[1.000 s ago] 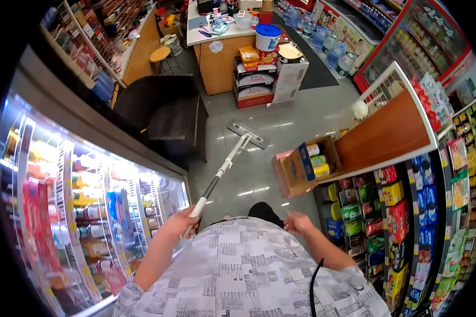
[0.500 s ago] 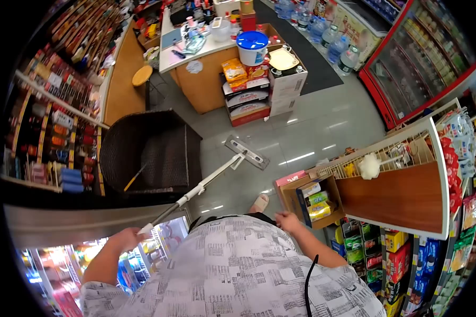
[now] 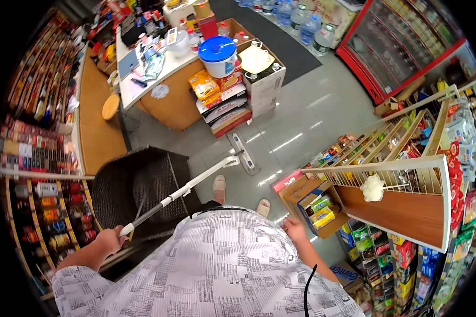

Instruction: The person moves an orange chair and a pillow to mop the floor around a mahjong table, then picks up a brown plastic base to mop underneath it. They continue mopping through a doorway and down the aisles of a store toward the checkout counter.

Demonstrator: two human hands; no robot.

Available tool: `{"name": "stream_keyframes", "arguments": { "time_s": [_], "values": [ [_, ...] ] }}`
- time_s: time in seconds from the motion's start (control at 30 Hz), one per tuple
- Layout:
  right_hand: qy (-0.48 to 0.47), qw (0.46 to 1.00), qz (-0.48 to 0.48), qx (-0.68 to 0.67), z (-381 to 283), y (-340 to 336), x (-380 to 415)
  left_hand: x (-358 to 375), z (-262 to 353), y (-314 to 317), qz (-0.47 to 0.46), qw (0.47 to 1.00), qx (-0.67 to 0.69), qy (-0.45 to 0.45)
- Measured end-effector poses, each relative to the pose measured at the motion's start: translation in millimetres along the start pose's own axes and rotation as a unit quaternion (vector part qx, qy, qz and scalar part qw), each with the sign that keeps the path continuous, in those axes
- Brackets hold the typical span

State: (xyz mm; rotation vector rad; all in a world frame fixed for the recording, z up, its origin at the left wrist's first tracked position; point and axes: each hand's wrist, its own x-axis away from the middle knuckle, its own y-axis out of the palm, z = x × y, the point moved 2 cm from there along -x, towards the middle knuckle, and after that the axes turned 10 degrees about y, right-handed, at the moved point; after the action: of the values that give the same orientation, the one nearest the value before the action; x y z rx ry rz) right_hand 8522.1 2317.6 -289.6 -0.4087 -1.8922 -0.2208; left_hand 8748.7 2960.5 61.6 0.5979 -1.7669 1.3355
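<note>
My left hand (image 3: 111,241) is closed round the end of a flat mop's handle (image 3: 182,191), white and grey. The pole slants up and to the right across the front of a dark wicker chair (image 3: 137,185). At its far end the flat mop head (image 3: 243,153) lies on the grey tiled floor. My right hand (image 3: 294,229) hangs by my side with its fingers curled in and nothing seen in it. Close to it on the right is an open cardboard box (image 3: 328,224) with yellow and green packets.
A counter (image 3: 166,68) stands ahead, with stacked cartons (image 3: 227,113) and a blue-lidded bucket (image 3: 217,57) beside it. Snack racks (image 3: 391,206) line the right, behind them a red-framed fridge (image 3: 402,47). Shelves (image 3: 47,211) fill the left. A round stool (image 3: 111,107) stands near the counter.
My view has turned and moved forward, so the counter and chair sit further left. The mop head has swung round to point more along the floor ahead. Both my feet now show.
</note>
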Motion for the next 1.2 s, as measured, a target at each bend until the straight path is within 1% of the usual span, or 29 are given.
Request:
{"name": "stream_keyframes", "arguments": {
  "time_s": [0.07,0.1,0.2,0.23,0.33,0.4,0.43,0.47,0.53,0.63,0.73,0.77,0.8,0.83,0.93,1.0,1.03,1.13,1.17,1.2],
  "values": [
    [0.033,0.998,0.028,-0.043,5.5,12.6,0.4,-27.1,-26.8,-20.3,0.007,1.0,-0.026,0.013],
    [0.045,0.997,0.032,-0.061,-4.2,25.1,13.8,-36.4,-30.8,-41.4,-0.024,0.999,-0.033,0.006],
    [0.056,0.991,0.056,-0.109,-5.3,64.5,22.4,-69.4,-69.1,-70.1,0.006,0.997,-0.067,0.037],
    [0.05,0.992,0.062,-0.101,-8.1,78.1,27.7,-81.3,-79.6,-82.3,0.015,0.995,-0.079,0.058],
    [0.021,0.993,0.089,-0.071,-23.2,112.4,45.1,-110.5,-98.1,-127.9,-0.007,0.991,-0.119,0.055],
    [-0.015,0.992,0.116,-0.039,-29.9,126.9,53.7,-136.8,-119.2,-147.6,0.015,0.985,-0.151,0.083],
    [-0.018,0.992,0.12,-0.029,-23.6,129.0,48.6,-144.2,-122.8,-159.8,0.024,0.982,-0.165,0.093],
    [-0.011,0.991,0.121,-0.051,-21.1,130.7,49.9,-154.8,-129.9,-167.7,0.05,0.976,-0.178,0.111],
    [0.001,0.988,0.124,-0.091,-27.2,131.4,60.8,-172.9,-130.7,-187.7,0.053,0.973,-0.195,0.114],
    [0.017,0.985,0.13,-0.112,-21.2,121.5,60.7,-190.4,-127.7,-200.0,0.086,0.966,-0.193,0.151],
    [0.019,0.982,0.132,-0.134,-11.8,116.9,55.2,-195.9,-106.5,-201.0,0.067,0.972,-0.176,0.139],
    [0.021,0.984,0.129,-0.123,-9.0,116.6,54.8,-192.0,-101.5,-193.9,0.072,0.976,-0.143,0.145],
    [0.022,0.986,0.125,-0.111,-10.6,114.4,54.7,-190.5,-97.6,-184.7,0.036,0.983,-0.114,0.138],
    [0.023,0.988,0.12,-0.098,-11.3,112.2,54.1,-184.7,-93.3,-175.3,0.024,0.986,-0.098,0.133],
    [0.034,0.993,0.107,-0.032,-18.3,106.8,47.3,-160.6,-73.3,-147.5,-0.021,0.995,-0.047,0.088],
    [0.052,0.994,0.088,-0.038,-23.1,98.6,33.7,-144.5,-72.0,-122.6,-0.01,0.997,-0.001,0.073],
    [0.062,0.994,0.079,-0.041,-24.6,94.7,28.1,-135.0,-72.6,-111.9,-0.009,0.999,0.009,0.051],
    [0.058,0.996,0.052,-0.038,-33.0,82.5,13.4,-99.9,-67.6,-93.2,-0.032,0.999,0.02,0.013],
    [0.057,0.997,0.049,-0.032,-36.4,78.5,9.4,-90.1,-69.8,-82.1,-0.032,0.999,0.02,0.016],
    [0.056,0.997,0.045,-0.027,-39.0,75.2,5.9,-79.3,-67.7,-77.2,-0.051,0.997,0.058,0.003]
  ]
}}
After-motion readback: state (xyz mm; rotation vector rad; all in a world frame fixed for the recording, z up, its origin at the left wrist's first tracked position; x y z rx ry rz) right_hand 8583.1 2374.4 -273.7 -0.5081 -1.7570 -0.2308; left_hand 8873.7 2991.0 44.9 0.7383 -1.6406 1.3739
